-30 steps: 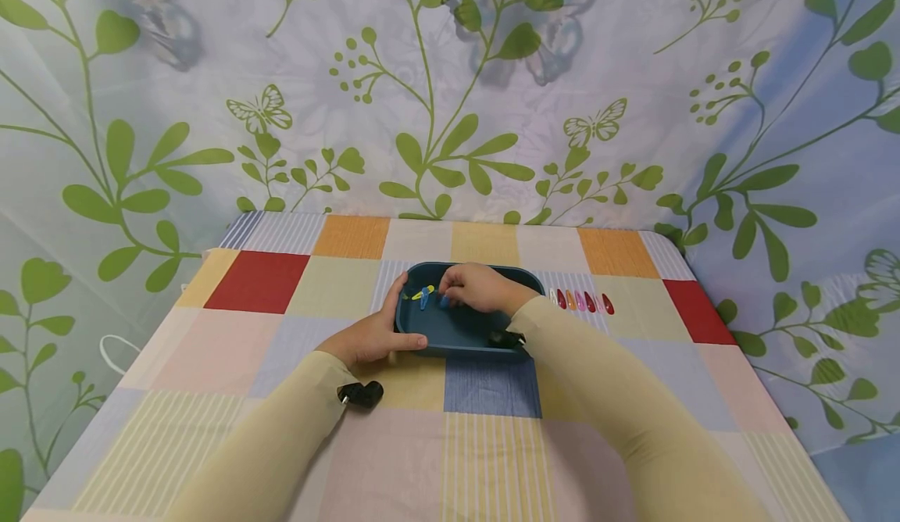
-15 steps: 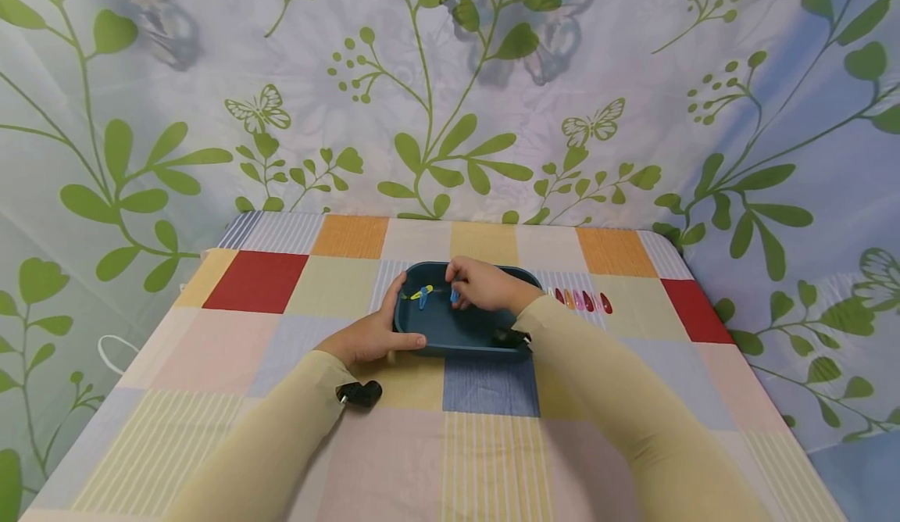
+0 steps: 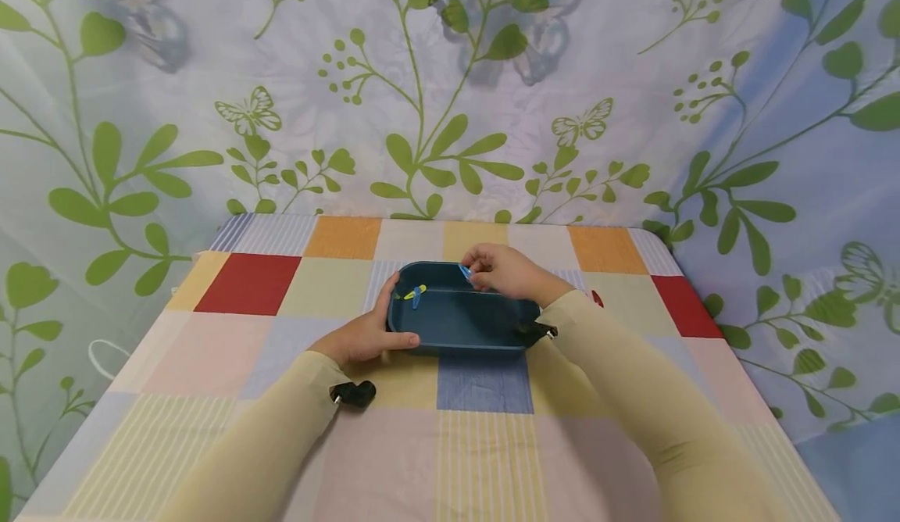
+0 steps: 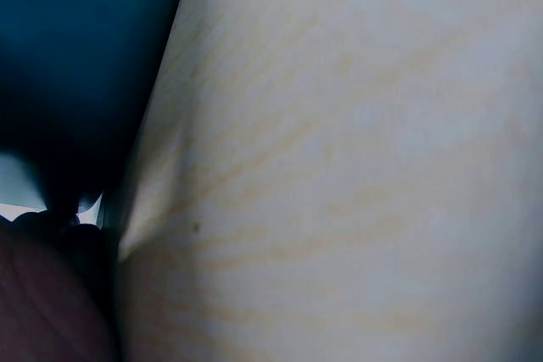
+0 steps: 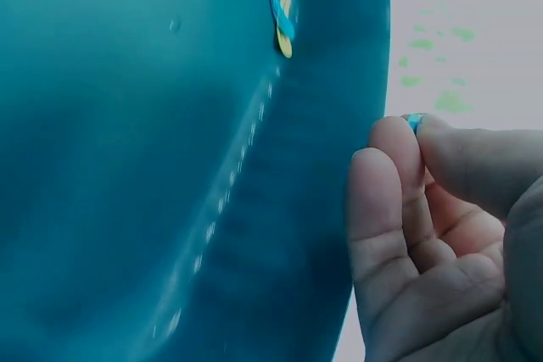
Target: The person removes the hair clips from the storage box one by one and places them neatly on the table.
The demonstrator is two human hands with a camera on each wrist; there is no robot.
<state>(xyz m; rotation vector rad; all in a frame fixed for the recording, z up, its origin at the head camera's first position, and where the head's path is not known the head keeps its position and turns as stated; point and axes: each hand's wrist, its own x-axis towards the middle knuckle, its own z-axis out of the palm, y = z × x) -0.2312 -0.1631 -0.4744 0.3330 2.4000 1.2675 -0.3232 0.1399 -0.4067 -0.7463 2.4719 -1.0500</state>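
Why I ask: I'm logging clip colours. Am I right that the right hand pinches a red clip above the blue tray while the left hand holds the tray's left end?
Not quite: the clip pinched by the right hand is blue, as the head view shows. The left hand does hold the blue tray at its left end.

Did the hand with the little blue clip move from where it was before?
Yes. The right hand, pinching the blue clip, has come up and toward the far rim of the blue tray, out from its middle.

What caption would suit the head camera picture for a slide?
Left hand holds a blue tray on a checked tablecloth while the right hand pinches a blue hair clip above it.
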